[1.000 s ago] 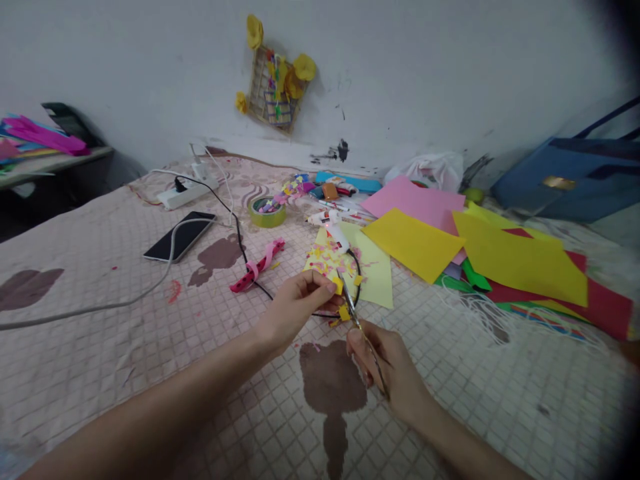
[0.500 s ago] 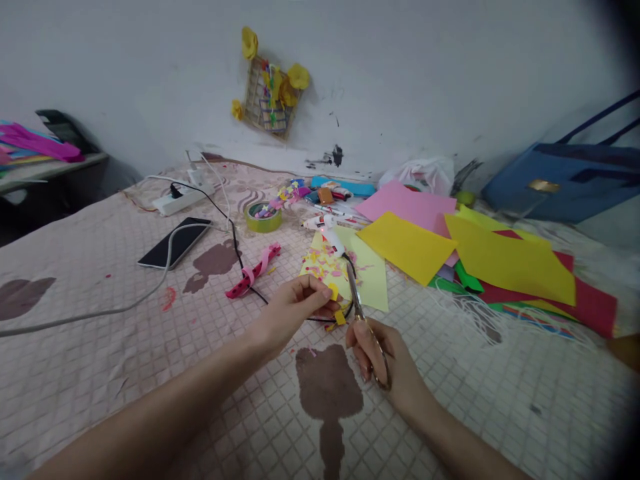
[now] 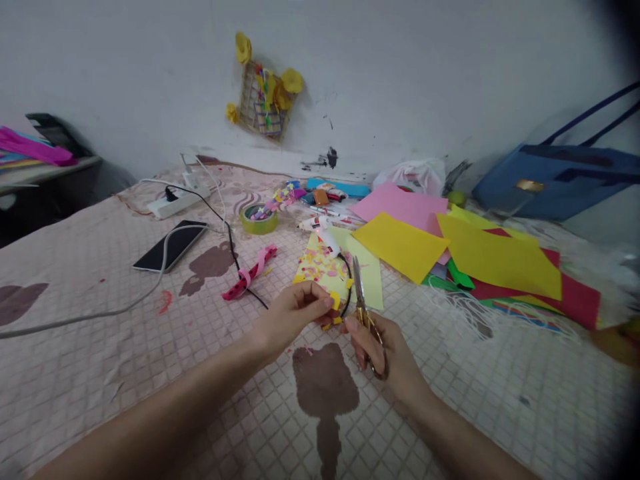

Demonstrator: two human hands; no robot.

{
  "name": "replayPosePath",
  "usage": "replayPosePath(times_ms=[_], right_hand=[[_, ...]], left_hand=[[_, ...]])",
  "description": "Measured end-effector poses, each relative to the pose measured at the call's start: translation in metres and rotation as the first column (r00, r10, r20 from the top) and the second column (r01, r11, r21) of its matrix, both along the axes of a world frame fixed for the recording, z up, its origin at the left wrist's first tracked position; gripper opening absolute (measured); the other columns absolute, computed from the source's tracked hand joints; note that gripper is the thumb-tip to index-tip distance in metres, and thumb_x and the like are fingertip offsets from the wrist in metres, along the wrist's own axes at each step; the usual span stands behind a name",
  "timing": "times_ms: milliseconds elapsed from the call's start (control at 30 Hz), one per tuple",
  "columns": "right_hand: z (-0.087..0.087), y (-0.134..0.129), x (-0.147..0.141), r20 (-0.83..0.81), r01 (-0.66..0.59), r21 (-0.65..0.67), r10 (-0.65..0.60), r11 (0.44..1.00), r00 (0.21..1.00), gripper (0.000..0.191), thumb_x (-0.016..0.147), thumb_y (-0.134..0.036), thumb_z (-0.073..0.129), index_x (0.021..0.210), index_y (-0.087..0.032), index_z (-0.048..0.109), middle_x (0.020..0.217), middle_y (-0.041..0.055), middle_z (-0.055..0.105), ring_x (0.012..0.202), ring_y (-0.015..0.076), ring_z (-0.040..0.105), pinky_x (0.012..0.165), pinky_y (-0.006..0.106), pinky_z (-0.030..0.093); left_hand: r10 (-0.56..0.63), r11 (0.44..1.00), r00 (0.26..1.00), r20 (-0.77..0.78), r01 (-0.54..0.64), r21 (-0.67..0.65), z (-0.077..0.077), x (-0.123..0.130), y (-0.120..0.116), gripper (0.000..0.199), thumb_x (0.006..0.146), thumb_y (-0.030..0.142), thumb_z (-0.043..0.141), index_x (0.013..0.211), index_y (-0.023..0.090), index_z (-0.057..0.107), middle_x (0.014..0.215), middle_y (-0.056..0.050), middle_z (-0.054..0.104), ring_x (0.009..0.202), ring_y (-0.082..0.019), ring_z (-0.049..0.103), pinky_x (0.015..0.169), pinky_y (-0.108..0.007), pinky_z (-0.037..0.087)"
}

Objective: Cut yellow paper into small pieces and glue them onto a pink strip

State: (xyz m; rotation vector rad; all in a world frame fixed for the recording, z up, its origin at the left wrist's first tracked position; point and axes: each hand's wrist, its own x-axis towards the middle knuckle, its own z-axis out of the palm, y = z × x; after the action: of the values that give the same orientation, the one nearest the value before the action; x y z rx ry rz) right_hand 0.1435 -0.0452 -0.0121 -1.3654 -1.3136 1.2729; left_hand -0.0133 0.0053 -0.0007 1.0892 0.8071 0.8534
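Note:
Between the thumb and fingers of my left hand (image 3: 299, 309) is pinched a small yellow paper piece (image 3: 335, 301). My right hand (image 3: 383, 350) grips gold-handled scissors (image 3: 361, 293) by the loops, blades pointing away from me and looking closed. The blades stand just right of the yellow piece, apart from it. Beyond the hands, a pale yellow sheet (image 3: 370, 275) carries many tiny pink and yellow paper scraps (image 3: 320, 263). A white glue gun (image 3: 327, 241) rests at that sheet's far side, its black cord running toward my hands.
Left of the hands lie a pink ribbon-wrapped strip (image 3: 249, 273), a tape roll (image 3: 259, 219), a phone (image 3: 171, 245) and a power strip (image 3: 179, 202). Coloured sheets (image 3: 403, 247) and white string (image 3: 467, 313) spread on the right, near a blue bag (image 3: 557, 180).
The scissors have turned more upright and drawn slightly away from the yellow piece. My left hand keeps its pinch, and more of the yellow piece shows. The whole view has shifted a little.

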Motion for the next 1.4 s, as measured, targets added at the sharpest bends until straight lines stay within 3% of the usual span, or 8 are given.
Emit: replayPosePath(times_ms=[267, 633, 867, 1400], right_hand=[[0.001, 0.0, 0.004, -0.033, -0.124, -0.07, 0.122, 0.99, 0.992, 0.046, 0.082, -0.058, 0.043, 0.068, -0.016, 0.054, 0.043, -0.0077, 0.036, 0.037, 0.0057, 0.035, 0.038, 0.018, 0.028], [-0.001, 0.0, 0.02, 0.03, -0.308, -0.134, 0.314, 0.942, 0.949, 0.052, 0.081, -0.063, 0.039, 0.065, -0.016, 0.053, 0.037, -0.0087, 0.033, 0.032, 0.0053, 0.03, 0.036, 0.018, 0.027], [-0.009, 0.002, 0.024, 0.036, -0.325, -0.125, 0.332, 0.937, 0.943, 0.05, 0.082, -0.061, 0.039, 0.064, -0.017, 0.052, 0.035, -0.0087, 0.034, 0.03, 0.0055, 0.031, 0.034, 0.018, 0.026], [-0.002, 0.002, 0.022, 0.055, -0.309, -0.147, 0.319, 0.94, 0.946, 0.049, 0.08, -0.063, 0.042, 0.061, -0.018, 0.05, 0.035, -0.009, 0.032, 0.03, 0.0058, 0.028, 0.034, 0.019, 0.025]], left_hand=[[-0.06, 0.998, 0.998, 0.014, 0.06, 0.035, -0.002, -0.003, 0.004, 0.021, 0.077, 0.03, 0.063, 0.076, 0.012, 0.054, 0.08, -0.005, 0.064, 0.07, -0.011, 0.059, 0.068, -0.026, 0.045], [-0.147, 0.982, 0.984, 0.096, 0.157, -0.107, 0.002, -0.011, 0.013, 0.024, 0.071, 0.029, 0.07, 0.073, 0.01, 0.054, 0.073, -0.005, 0.066, 0.068, -0.011, 0.062, 0.068, -0.025, 0.047], [-0.183, 0.977, 0.979, 0.084, 0.191, -0.098, 0.004, -0.012, 0.014, 0.023, 0.07, 0.029, 0.07, 0.072, 0.01, 0.056, 0.074, -0.005, 0.066, 0.068, -0.011, 0.062, 0.069, -0.025, 0.046], [-0.202, 0.973, 0.978, 0.044, 0.206, -0.108, 0.005, -0.014, 0.016, 0.02, 0.073, 0.025, 0.068, 0.072, 0.01, 0.054, 0.073, -0.004, 0.066, 0.066, -0.01, 0.062, 0.068, -0.023, 0.046]])
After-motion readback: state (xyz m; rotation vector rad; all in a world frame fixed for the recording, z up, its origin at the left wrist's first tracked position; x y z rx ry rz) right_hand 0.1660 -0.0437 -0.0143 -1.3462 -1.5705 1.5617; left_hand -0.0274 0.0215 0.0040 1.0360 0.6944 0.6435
